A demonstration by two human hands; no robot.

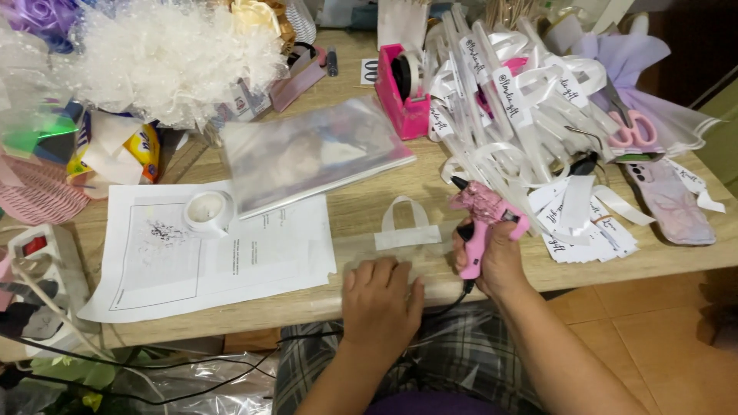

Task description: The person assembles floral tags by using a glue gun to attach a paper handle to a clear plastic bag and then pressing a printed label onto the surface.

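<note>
The right hand (492, 257) is wrapped tight around a pink glue gun (484, 211), tip up so no glue drips. The left hand (380, 296) lies flat and open on a clear strip (384, 257), holding it down just below a white ribbon loop (406, 227).

Pale wooden table (361, 207), orange tiled floor (653, 323)

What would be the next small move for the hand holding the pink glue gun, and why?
Probably lowering the pink glue gun in the right hand toward the white ribbon loop. Its nozzle points left, raised off the wooden table, and the left hand lies flat just below the loop, seemingly steadying clear film.
</note>
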